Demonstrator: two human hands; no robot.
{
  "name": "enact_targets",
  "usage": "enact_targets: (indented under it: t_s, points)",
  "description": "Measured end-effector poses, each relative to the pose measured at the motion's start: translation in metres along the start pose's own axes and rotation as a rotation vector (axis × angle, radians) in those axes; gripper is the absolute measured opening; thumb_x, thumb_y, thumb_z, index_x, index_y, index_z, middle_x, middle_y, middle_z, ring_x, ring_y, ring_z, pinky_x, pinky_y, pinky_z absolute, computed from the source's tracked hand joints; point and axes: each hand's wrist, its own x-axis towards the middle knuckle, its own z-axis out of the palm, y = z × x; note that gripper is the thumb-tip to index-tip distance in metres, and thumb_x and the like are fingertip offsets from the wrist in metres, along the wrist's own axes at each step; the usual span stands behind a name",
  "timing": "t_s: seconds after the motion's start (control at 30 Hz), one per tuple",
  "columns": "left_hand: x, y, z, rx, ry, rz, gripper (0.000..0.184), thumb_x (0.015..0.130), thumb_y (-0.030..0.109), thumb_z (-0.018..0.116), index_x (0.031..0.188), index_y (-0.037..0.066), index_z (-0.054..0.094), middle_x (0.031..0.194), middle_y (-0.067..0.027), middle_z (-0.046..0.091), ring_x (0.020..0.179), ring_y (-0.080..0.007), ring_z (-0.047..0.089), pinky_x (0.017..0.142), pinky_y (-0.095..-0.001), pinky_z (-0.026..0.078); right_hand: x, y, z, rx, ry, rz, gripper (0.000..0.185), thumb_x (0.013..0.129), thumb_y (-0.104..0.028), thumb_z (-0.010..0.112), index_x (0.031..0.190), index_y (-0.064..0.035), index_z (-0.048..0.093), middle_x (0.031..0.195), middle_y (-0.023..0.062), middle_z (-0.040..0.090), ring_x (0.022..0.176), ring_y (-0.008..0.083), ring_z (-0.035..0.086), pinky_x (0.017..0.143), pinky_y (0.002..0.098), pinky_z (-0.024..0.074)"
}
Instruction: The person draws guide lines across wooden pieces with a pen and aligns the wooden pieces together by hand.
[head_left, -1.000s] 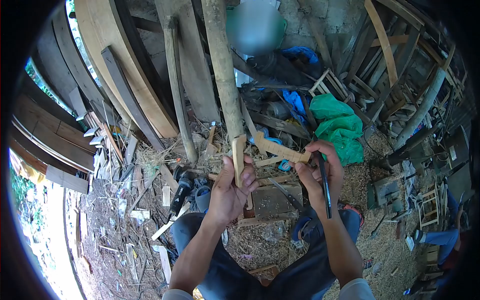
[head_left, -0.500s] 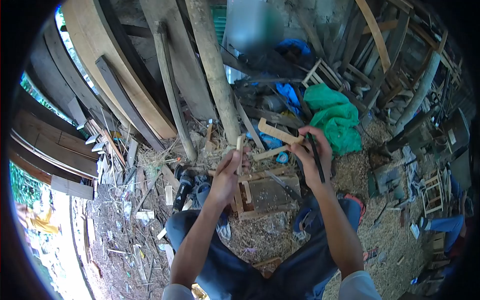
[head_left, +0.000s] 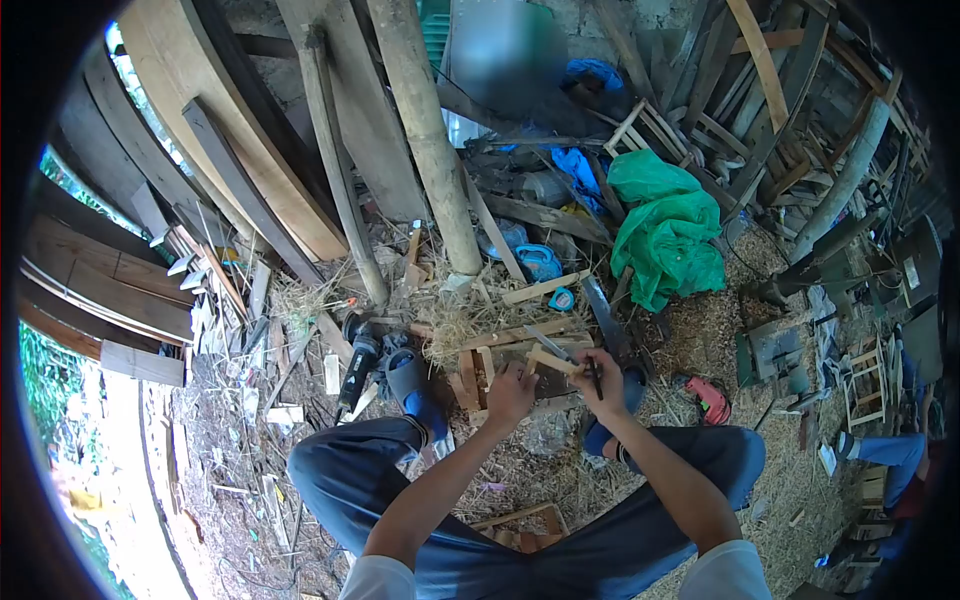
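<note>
My left hand [head_left: 510, 394] is closed on a small pale wooden strip, its end showing at the fingertips. My right hand [head_left: 602, 386] grips a hooked, light-coloured wooden piece [head_left: 555, 361] and a slim dark stick [head_left: 597, 379] that looks like a pencil. The hooked piece spans the gap between both hands, its bent end close to the left fingertips. Below them, between my feet, lies a low wooden block [head_left: 470, 380], partly covered by the hands. A narrow metal blade [head_left: 543, 340] rests just beyond the hooked piece.
An angle grinder [head_left: 358, 366] lies left of my sandalled foot [head_left: 408, 378]. A red power tool [head_left: 708, 399] is at right. Ahead are a bamboo post [head_left: 425, 130], a blue tape measure [head_left: 562, 299], a long dark blade [head_left: 605, 318] and a green plastic sheet [head_left: 665, 225]. Shavings litter the ground.
Both hands have come down and nearer each other, over the block. The hooked piece has moved down with the right hand, towards the left hand. My knees have spread wider.
</note>
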Motion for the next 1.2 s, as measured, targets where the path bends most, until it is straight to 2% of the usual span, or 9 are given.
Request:
enact_targets:
  t_s: [0.17, 0.27, 0.33, 0.57, 0.73, 0.83, 0.9, 0.93, 1.2]
  points:
    - [0.013, -0.011, -0.010, 0.146, 0.145, 0.131, 0.021, 0.077, 0.017, 0.067, 0.089, 0.002, 0.060, 0.077, -0.0176, 0.064, 0.071, -0.0366, 0.062, 0.065, -0.0428, 0.050, -0.003, 0.011, 0.004, 0.104, -0.047, 0.126, 0.038, 0.072, 0.014, 0.064, 0.103, -0.0063, 0.053, 0.099, 0.0051, 0.051, 0.082, 0.0126, 0.054, 0.070, 0.0282, 0.0536]
    - [0.049, -0.045, -0.025, -0.043, 0.143, -0.023, 0.020, 0.077, 0.020, 0.065, 0.087, 0.003, 0.061, 0.075, -0.0135, 0.065, 0.068, -0.0324, 0.063, 0.064, -0.0393, 0.050, 0.005, 0.021, 0.007, 0.086, -0.060, 0.191, 0.038, 0.073, 0.013, 0.064, 0.104, -0.0054, 0.052, 0.100, 0.0053, 0.051, 0.082, 0.0120, 0.055, 0.071, 0.0273, 0.0539]
    - [0.070, -0.060, -0.038, -0.053, 0.002, -0.334, 0.018, 0.078, 0.019, 0.065, 0.085, 0.003, 0.062, 0.080, -0.0180, 0.065, 0.076, -0.0362, 0.064, 0.068, -0.0462, 0.050, 0.014, 0.022, 0.009, 0.084, -0.059, 0.142, 0.037, 0.073, 0.012, 0.065, 0.104, -0.0045, 0.052, 0.100, 0.0055, 0.051, 0.082, 0.0119, 0.055, 0.071, 0.0269, 0.0541]
    - [0.075, -0.094, -0.004, 0.408, 0.015, -0.365, 0.028, 0.076, 0.030, 0.065, 0.086, 0.003, 0.064, 0.082, -0.0206, 0.064, 0.079, -0.0371, 0.064, 0.068, -0.0456, 0.051, 0.045, -0.002, 0.026, 0.241, -0.060, 0.152, 0.035, 0.075, 0.007, 0.068, 0.105, -0.0027, 0.052, 0.102, 0.0064, 0.051, 0.085, 0.0144, 0.057, 0.072, 0.0292, 0.0539]
    - [0.071, -0.082, -0.003, 0.368, 0.085, -0.444, 0.025, 0.075, 0.028, 0.066, 0.081, 0.003, 0.065, 0.083, -0.0192, 0.065, 0.080, -0.0360, 0.064, 0.068, -0.0435, 0.052, 0.070, -0.035, 0.037, 0.199, -0.107, 0.102, 0.033, 0.077, 0.002, 0.067, 0.106, -0.0009, 0.051, 0.100, 0.0066, 0.050, 0.084, 0.0142, 0.059, 0.076, 0.0298, 0.0535]
    - [0.085, -0.107, -0.013, 0.161, 0.100, -0.403, 0.027, 0.074, 0.029, 0.068, 0.080, 0.002, 0.065, 0.079, -0.0179, 0.065, 0.075, -0.0335, 0.065, 0.066, -0.0427, 0.051, 0.076, -0.065, 0.039, 0.285, -0.135, 0.053, 0.032, 0.079, -0.001, 0.066, 0.107, -0.0010, 0.051, 0.098, 0.0060, 0.051, 0.083, 0.0135, 0.059, 0.075, 0.0288, 0.0524]
    - [0.103, -0.097, -0.040, -0.114, -0.034, -0.616, 0.030, 0.087, 0.027, 0.057, 0.098, -0.001, 0.061, 0.082, -0.0113, 0.062, 0.075, -0.0236, 0.064, 0.061, -0.0344, 0.053, 0.078, -0.087, 0.041, 0.307, -0.122, -0.009, 0.032, 0.080, -0.004, 0.067, 0.108, -0.0032, 0.053, 0.099, 0.0050, 0.052, 0.082, 0.0130, 0.059, 0.073, 0.0286, 0.0510]
    - [0.104, -0.056, -0.060, -0.721, 0.037, -0.714, 0.031, 0.092, 0.027, 0.051, 0.109, 0.001, 0.053, 0.085, -0.0078, 0.058, 0.074, -0.0216, 0.061, 0.060, -0.0329, 0.053, 0.081, -0.102, 0.041, 0.273, -0.111, -0.063, 0.032, 0.079, -0.004, 0.067, 0.108, -0.0031, 0.053, 0.099, 0.0049, 0.052, 0.081, 0.0129, 0.059, 0.071, 0.0278, 0.0507]
    - [0.071, 0.143, -0.212, -0.840, 0.104, 0.016, 0.031, 0.093, 0.021, 0.054, 0.114, 0.000, 0.048, 0.091, -0.0077, 0.058, 0.068, -0.0119, 0.057, 0.058, -0.0268, 0.047, 0.078, -0.197, 0.036, 0.257, -0.056, -0.169, 0.033, 0.078, -0.001, 0.068, 0.108, -0.0040, 0.054, 0.095, 0.0049, 0.057, 0.077, 0.0074, 0.057, 0.058, 0.0198, 0.0433]
